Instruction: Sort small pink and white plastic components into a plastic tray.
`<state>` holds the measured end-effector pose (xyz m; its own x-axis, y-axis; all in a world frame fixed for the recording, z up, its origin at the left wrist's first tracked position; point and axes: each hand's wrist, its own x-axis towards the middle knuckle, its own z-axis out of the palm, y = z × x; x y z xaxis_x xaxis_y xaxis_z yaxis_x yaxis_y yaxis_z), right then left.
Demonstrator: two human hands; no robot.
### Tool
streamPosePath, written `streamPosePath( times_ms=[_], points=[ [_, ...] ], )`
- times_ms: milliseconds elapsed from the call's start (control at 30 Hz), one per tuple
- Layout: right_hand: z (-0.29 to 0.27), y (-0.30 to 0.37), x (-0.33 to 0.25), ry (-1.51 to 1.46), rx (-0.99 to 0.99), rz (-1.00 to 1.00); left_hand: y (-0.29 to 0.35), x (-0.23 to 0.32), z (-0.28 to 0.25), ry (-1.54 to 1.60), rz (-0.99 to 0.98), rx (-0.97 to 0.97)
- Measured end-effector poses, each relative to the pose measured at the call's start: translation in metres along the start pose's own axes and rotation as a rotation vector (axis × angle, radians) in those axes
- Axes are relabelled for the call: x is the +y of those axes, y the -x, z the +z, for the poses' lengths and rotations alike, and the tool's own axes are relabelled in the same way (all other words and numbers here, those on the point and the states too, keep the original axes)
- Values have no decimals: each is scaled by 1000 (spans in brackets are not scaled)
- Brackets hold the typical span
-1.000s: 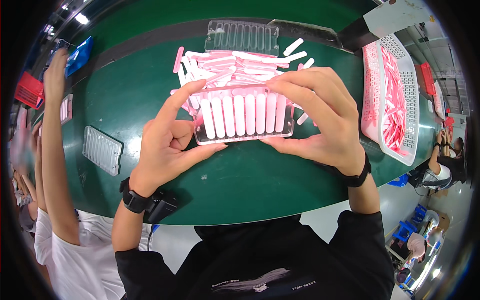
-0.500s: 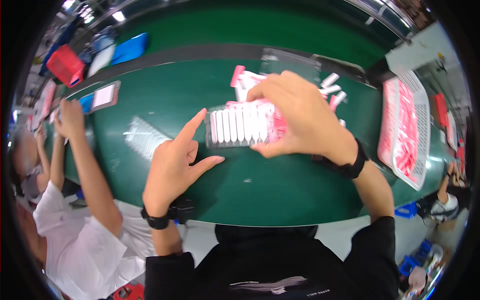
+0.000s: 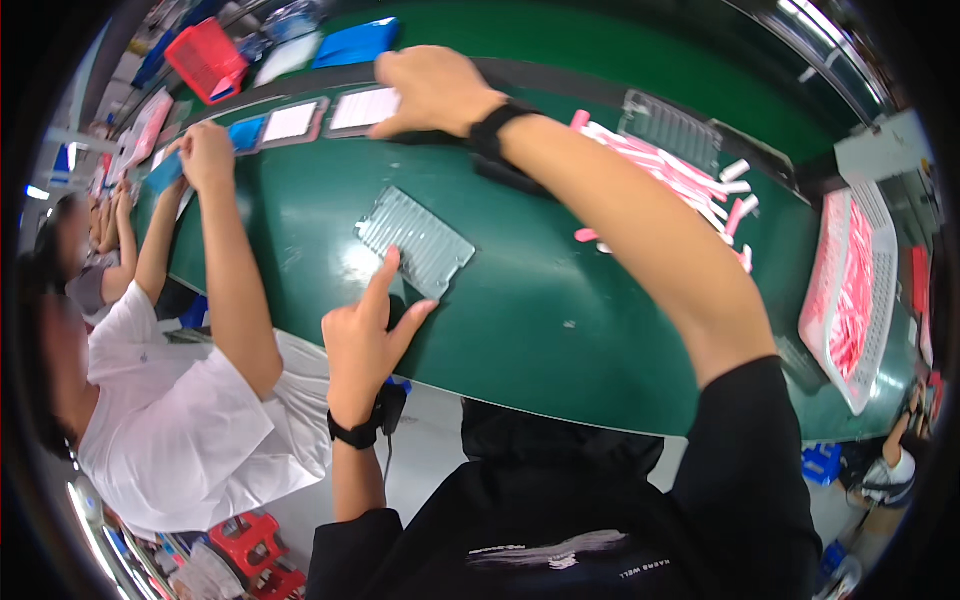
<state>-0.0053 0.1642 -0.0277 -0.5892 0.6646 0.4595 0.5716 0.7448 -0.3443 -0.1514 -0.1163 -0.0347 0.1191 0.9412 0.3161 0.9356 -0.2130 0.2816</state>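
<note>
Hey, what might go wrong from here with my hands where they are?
The right hand could jolt the rectangular tray of white strips at its fingers, possibly shifting them. The right forearm, crossing in front of loose pink and white strips, might brush them. The left hand, by the clear ribbed plastic tray, could nudge it.

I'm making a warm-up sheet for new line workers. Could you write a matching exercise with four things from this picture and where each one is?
Things
1. Right hand
2. Left hand
3. White basket
4. Red basket

Places
A. At the right end of the picture, holding pink strips
B. With its index finger at the clear tray
C. In the upper left of the picture
D. At the right end of a tray with pale contents, near the table's far edge

Right pairs: 1-D, 2-B, 3-A, 4-C
</note>
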Motion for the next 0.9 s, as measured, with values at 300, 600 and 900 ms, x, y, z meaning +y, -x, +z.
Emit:
streamPosePath(
  times_ms=[300, 600, 900],
  points=[
    [-79, 38, -24, 58, -115, -1, 0, 75, 4, 94, 484, -177],
    [-228, 249, 8, 98, 45, 338, -65, 134, 17, 199, 885, -537],
    [-238, 340, 28, -104, 161, 803, -167, 119, 67, 448, 606, -303]
  ],
)
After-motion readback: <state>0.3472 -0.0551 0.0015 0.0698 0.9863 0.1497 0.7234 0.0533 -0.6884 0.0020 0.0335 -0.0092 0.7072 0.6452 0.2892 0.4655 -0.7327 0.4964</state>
